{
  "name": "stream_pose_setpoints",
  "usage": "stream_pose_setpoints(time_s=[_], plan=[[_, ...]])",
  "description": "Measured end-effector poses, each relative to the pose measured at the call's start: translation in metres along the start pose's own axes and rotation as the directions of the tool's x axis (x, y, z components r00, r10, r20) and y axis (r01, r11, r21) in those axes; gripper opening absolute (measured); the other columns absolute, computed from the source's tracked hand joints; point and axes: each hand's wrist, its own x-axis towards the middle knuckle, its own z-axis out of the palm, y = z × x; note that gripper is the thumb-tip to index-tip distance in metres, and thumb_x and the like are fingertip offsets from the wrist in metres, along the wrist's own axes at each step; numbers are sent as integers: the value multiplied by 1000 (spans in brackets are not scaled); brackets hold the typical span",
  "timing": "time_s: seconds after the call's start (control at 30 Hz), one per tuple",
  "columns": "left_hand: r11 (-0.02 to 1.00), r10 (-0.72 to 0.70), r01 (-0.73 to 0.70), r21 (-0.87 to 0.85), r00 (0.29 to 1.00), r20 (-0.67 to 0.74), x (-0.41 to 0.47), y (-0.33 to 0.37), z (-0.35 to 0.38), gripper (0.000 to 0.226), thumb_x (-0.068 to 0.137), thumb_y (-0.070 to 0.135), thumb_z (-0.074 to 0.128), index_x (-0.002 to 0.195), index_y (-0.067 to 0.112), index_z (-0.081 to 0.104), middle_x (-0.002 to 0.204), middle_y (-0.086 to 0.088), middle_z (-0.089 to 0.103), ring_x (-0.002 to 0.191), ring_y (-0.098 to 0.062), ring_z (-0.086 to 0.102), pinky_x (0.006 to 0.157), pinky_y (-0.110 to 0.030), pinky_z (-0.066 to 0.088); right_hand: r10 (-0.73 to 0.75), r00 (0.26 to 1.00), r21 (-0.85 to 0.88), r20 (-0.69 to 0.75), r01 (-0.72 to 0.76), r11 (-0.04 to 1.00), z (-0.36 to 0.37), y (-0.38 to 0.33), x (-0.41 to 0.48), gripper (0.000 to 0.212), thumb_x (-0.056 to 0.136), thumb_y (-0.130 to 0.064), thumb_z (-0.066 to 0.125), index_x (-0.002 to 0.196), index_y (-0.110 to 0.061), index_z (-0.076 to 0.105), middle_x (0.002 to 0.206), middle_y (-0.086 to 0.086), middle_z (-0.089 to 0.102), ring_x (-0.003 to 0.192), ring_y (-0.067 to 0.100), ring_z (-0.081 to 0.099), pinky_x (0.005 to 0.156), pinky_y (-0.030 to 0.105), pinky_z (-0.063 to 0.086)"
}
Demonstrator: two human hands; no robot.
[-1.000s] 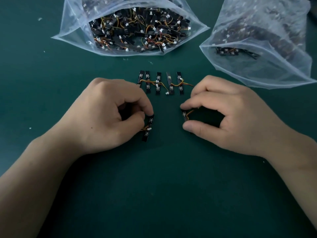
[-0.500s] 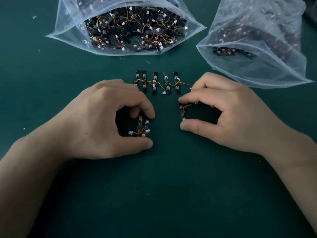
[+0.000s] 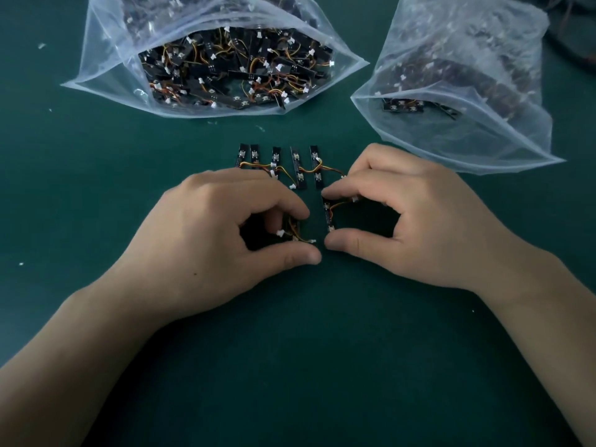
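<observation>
Five strips (image 3: 276, 160) lie lined up; left hand (image 3: 219, 243) fingers clamp a sixth strip (image 3: 294, 228), right hand (image 3: 416, 221) fingers a seventh strip (image 3: 328, 213); a full bag (image 3: 106, 69) awaits.

No text, label, brand, number or sign can be read anywhere in the frame. Small pale marks are seen on the black strips (image 3: 327, 212) at the centre and on the row of strips (image 3: 294, 156) just above them, but they are too small and blurred to be made out. No print can be made out on the left bag (image 3: 106, 75) at the upper left or on the right bag (image 3: 503, 130) at the upper right.
</observation>
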Motion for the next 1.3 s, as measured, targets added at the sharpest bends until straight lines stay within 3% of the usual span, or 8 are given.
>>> stream_pose_setpoints(time_s=[0.17,0.33,0.43,0.6,0.8,1.03,1.17,1.3], plan=[[997,-76,74,-28,994,-74,-4,0,-5,42,88,73,64,90,32,75,78,10,62,70,-16,59,57,-36,46,-13,1000,-17,2,13,1000,1,-1,-1,49,90,-64,67,123,-28,74,107,-13,59,94,8,60,74,39,53],[996,-63,64,69,998,-10,-5,0,-8,44,82,62,67,119,39,67,92,15,59,78,-11,56,66,-33,44,-19,1000,-27,2,19,999,2,-1,-1,49,91,-64,66,124,-28,74,108,-12,59,94,12,61,75,42,53],[992,-44,38,121,998,52,-5,-1,-10,42,78,57,67,116,41,69,94,17,59,82,-7,56,68,-32,45,-22,1000,-29,-2,22,999,2,-1,-2,50,92,-64,65,124,-27,73,108,-11,59,95,13,62,75,42,53],[984,-42,40,172,999,11,-5,2,-3,34,81,54,70,113,43,73,93,16,59,84,-10,59,72,-36,52,-20,1000,-33,-5,20,999,3,-1,-2,50,92,-64,67,125,-26,73,108,-11,59,95,12,62,76,42,53],[980,-40,41,196,999,-10,-5,1,-1,52,82,62,66,128,38,67,91,17,56,81,-7,54,70,-31,44,-27,1000,-73,-13,26,997,4,-5,0,50,92,-63,65,123,-25,73,105,-10,57,89,13,59,71,41,52],[976,-51,54,213,999,-19,-3,0,0,40,83,63,64,115,40,70,89,15,57,81,-9,54,70,-21,39,-37,998,-25,-59,35,999,4,-5,-2,49,95,-58,65,128,-22,71,108,-8,58,92,10,57,76,40,52],[979,-68,70,191,998,-17,-4,1,-1,37,82,62,64,111,40,70,88,16,57,80,-9,55,69,-30,41,-112,990,-63,-88,106,992,10,-9,0,45,94,-51,72,122,-16,74,112,2,58,99,23,58,88,42,47],[980,-82,86,179,996,-27,-4,4,0,34,78,59,66,105,39,70,87,16,58,79,-8,54,68,-29,42,-131,990,-125,-60,123,985,14,-12,-1,43,90,-56,72,118,-23,76,125,3,58,105,25,56,98,47,40]])
